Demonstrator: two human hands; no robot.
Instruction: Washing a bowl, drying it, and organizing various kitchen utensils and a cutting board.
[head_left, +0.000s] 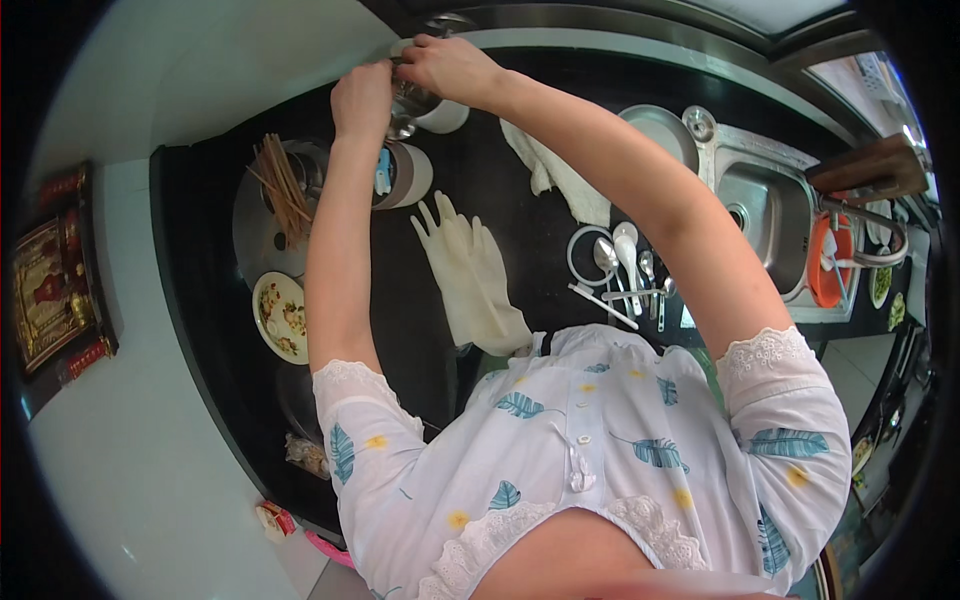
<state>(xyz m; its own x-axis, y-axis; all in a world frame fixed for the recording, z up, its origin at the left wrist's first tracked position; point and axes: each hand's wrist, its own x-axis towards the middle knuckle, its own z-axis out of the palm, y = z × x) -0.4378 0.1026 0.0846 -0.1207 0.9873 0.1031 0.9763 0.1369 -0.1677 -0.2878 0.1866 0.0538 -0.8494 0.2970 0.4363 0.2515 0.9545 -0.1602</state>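
Note:
At the far back of the black counter, my left hand (364, 97) and my right hand (448, 69) meet with fingers curled. Between and just below them is a shiny, see-through or metal vessel (411, 97). My fingertips are hidden, so I cannot tell how firmly either hand grips it. A white round container (444, 118) stands right beside the vessel. Nearer to me, a grey and white canister (412, 174) has a blue-handled item (383, 172) in it. A pair of cream rubber gloves (474, 281) lies flat in front of my body.
Wooden chopsticks (283, 184) stand left, near a floral plate (279, 315). Right lie a white towel (559, 176), a white ring (576, 255) and several spoons (625, 247). Beyond are a round tray (660, 131), a steel sink (765, 221), an orange basin (823, 270) and a wooden board (870, 166).

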